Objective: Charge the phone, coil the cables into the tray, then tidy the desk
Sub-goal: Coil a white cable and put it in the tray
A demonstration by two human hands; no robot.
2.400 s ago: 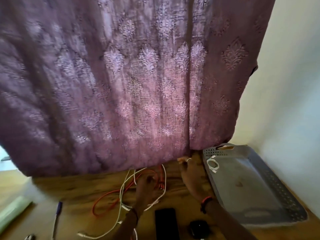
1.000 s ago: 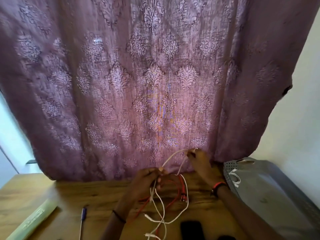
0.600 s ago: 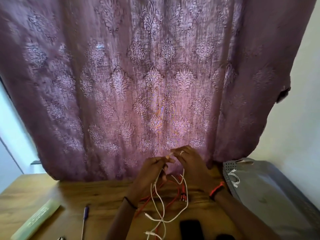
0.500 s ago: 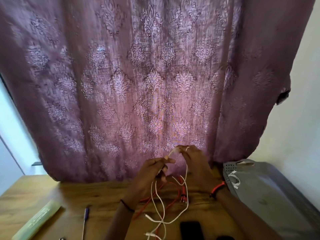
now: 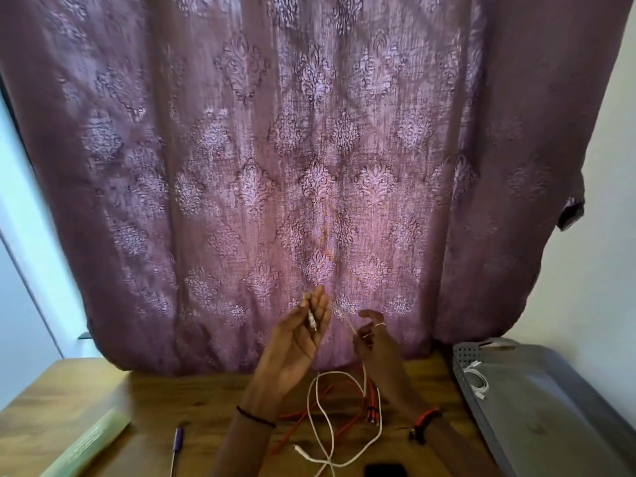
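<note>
Wooden desk (image 5: 69, 401), matt plastic tray (image 5: 568, 411), rough woven curtain (image 5: 309, 149).

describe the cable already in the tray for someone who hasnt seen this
Start at the grey perforated plastic tray on the wooden desk. Near its far left corner lies a small white cable, coiled, unlike the loose white cable and red cable outside it.

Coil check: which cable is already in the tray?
The small white cable bundled in the far corner of the tray. The long white cable runs from the left hand to the right hand; the red cable lies on the desk.
</note>
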